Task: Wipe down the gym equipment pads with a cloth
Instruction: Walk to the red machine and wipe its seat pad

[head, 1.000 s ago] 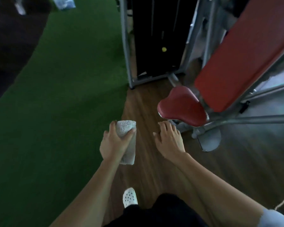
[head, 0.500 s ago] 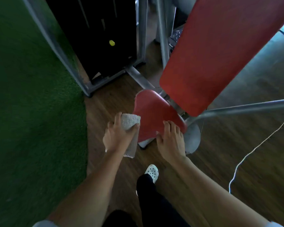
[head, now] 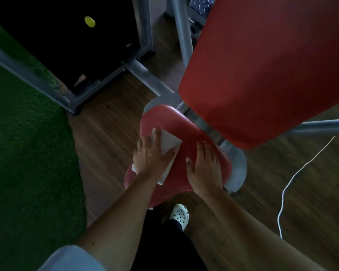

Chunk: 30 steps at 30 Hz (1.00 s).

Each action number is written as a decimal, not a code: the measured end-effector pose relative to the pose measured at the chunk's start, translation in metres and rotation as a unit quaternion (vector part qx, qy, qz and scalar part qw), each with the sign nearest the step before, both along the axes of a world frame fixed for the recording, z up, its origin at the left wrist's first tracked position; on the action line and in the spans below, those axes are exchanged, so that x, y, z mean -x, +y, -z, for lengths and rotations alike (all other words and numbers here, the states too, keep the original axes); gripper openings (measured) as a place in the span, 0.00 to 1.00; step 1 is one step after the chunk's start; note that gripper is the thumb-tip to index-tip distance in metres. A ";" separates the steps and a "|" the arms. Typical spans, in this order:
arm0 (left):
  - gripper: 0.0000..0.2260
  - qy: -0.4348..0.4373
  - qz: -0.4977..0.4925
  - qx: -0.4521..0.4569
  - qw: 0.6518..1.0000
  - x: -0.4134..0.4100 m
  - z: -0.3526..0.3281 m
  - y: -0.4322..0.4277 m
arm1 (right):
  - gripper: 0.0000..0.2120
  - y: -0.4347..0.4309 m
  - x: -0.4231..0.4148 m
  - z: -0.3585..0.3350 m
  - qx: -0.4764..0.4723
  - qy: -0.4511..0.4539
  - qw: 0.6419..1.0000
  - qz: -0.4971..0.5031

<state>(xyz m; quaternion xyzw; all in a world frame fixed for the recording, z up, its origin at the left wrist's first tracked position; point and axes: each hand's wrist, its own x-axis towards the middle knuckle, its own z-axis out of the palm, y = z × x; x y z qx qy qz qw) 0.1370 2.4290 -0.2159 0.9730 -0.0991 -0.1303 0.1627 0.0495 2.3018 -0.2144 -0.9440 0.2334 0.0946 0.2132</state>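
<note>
A red seat pad [head: 172,122] of a gym machine lies below me at the centre. A long red back pad [head: 262,65] slopes up from it to the upper right. My left hand [head: 151,157] lies flat, fingers spread, pressing a white cloth [head: 168,142] onto the left part of the seat pad. The cloth shows beyond the fingers and under the palm. My right hand [head: 205,169] rests flat on the right part of the seat pad, fingers straight, holding nothing.
Grey frame tubes [head: 145,73] and a round base plate [head: 237,169] surround the seat. A black weight stack [head: 67,36] with a yellow pin [head: 89,21] stands upper left. Green turf [head: 27,153] lies left. A white cord [head: 294,177] trails on the wood floor. My white shoe [head: 179,214] is under the seat.
I have stepped up to the seat. My left hand, which gripped the rolled cloth in the air, now presses it flat on the seat pad. My right hand moved onto the pad.
</note>
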 end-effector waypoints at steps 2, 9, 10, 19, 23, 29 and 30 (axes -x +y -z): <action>0.37 -0.016 0.034 -0.029 0.999 -0.002 0.015 -0.001 | 0.30 -0.002 -0.005 0.019 -0.001 0.007 1.000 0.002; 0.29 -0.062 0.192 -0.046 0.978 0.006 0.042 0.016 | 0.36 -0.010 -0.007 0.061 0.026 0.009 1.000 0.004; 0.28 -0.060 0.196 -0.045 0.978 0.001 0.044 0.013 | 0.35 -0.010 -0.007 0.064 0.027 0.006 1.000 0.005; 0.25 -0.062 0.113 -0.070 0.989 -0.091 0.066 -0.038 | 0.34 -0.016 0.001 0.071 0.005 0.003 1.000 -0.005; 0.25 -0.083 0.270 -0.010 0.959 -0.057 0.063 -0.027 | 0.35 -0.021 0.002 0.071 0.004 -0.008 1.000 0.008; 0.24 -0.064 0.232 -0.071 0.968 -0.115 0.063 -0.024 | 0.35 -0.022 0.002 0.069 -0.003 -0.007 1.000 0.007; 0.23 -0.041 0.162 -0.086 0.982 -0.126 0.063 -0.034 | 0.35 -0.022 0.002 0.069 -0.004 -0.006 1.000 0.005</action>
